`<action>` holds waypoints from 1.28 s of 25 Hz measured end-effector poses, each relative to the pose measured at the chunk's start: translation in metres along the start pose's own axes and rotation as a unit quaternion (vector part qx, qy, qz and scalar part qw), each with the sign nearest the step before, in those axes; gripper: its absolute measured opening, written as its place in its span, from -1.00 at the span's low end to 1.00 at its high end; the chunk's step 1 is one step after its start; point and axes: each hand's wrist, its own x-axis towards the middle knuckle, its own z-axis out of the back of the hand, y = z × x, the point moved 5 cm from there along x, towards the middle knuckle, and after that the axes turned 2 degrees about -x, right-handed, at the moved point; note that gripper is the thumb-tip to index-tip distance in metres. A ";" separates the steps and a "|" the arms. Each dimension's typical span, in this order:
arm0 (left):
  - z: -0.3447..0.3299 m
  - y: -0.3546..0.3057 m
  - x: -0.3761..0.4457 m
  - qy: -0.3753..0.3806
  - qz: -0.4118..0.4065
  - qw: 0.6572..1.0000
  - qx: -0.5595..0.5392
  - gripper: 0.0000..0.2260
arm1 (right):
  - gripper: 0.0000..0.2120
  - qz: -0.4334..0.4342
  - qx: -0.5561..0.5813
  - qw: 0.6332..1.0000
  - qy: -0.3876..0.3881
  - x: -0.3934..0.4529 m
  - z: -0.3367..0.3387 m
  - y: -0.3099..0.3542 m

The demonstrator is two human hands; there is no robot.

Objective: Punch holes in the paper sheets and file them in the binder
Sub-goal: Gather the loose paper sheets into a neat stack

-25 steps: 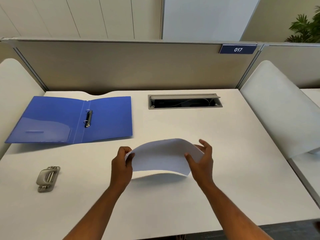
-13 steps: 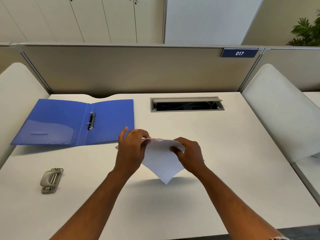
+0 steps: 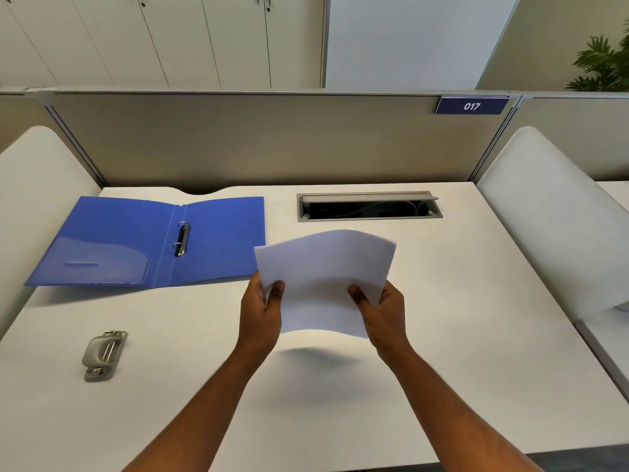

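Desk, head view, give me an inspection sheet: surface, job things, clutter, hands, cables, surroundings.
Surface: white desk, lit evenly.
Job's things: blue binder lies open at back left, rings closed and holding no sheets; grey hole punch at front left, untouched; paper held above the desk, bowed, its shadow below it.
Clutter: nothing seen.
Hands: left hand and right hand each grip a near corner of the paper, thumbs on top.
Cables: a thin wire shows inside the open cable tray.
Surroundings: beige partition with a 017 sign; cabinets behind; plant at far right.
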 end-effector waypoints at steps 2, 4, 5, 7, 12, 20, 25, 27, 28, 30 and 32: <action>-0.001 0.005 -0.004 0.004 -0.007 1.000 0.010 -0.70 | -0.91 0.001 -0.008 1.000 -0.006 -0.001 0.000 -0.003; -0.002 0.015 -0.011 0.012 0.011 1.000 0.019 -0.75 | -0.87 -0.013 -0.028 1.000 -0.005 -0.005 -0.002 -0.012; -0.003 0.018 -0.014 0.016 0.018 0.999 0.027 -0.76 | -0.86 -0.021 -0.034 0.999 -0.005 -0.007 -0.003 -0.016; -0.005 0.019 -0.016 0.023 0.016 0.999 0.041 -0.77 | -0.89 -0.036 -0.030 0.999 -0.014 -0.010 -0.001 -0.023; -0.002 0.034 -0.017 0.037 0.020 0.997 0.066 -0.74 | -0.89 -0.061 -0.033 0.998 -0.008 -0.016 0.001 -0.040; 0.003 0.042 -0.008 0.028 0.045 0.991 0.121 -0.84 | -0.84 -0.048 -0.042 0.998 0.024 -0.011 0.007 -0.044; 0.006 0.057 0.003 0.037 0.144 0.980 0.132 -0.79 | -0.81 -0.093 -0.039 0.991 0.085 -0.004 0.009 -0.057; 0.006 0.068 0.004 0.044 0.187 0.973 0.128 -0.77 | -0.85 -0.114 -0.077 0.988 0.076 -0.001 0.011 -0.064; 0.005 0.076 0.004 0.047 0.210 0.968 0.131 -0.77 | -0.87 -0.128 -0.098 0.985 0.068 0.000 0.012 -0.068; 0.004 0.092 0.000 0.058 0.249 0.955 0.151 -0.81 | -0.89 -0.160 -0.117 0.978 0.056 0.004 0.017 -0.078; 0.002 0.109 -0.006 0.072 0.279 0.943 0.165 -0.87 | -0.90 -0.193 -0.114 0.973 0.048 0.006 0.023 -0.087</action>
